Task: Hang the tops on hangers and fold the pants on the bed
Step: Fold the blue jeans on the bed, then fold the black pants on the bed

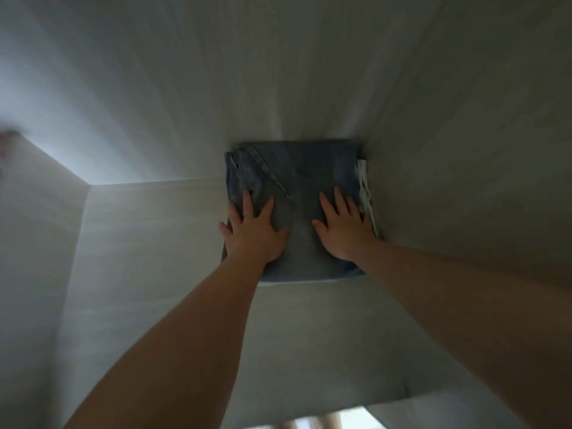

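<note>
Both hands, left hand (252, 232) and right hand (343, 229), press open fingers flat on folded jeans (297, 178) on the bed (154, 243); the denim looks thick and floppy, best lifted from underneath.

Two bare forearms, extended forward side by side from the lower edge; left hand (252, 232), palm down, fingers straight and spread, thumb turned inward; right hand (343, 232), palm down, fingers straight, thumb turned inward, level with the left.

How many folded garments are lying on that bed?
2: folded blue denim pants in the middle, and white cloth peeking out at their right edge. More may be hidden underneath.
</note>
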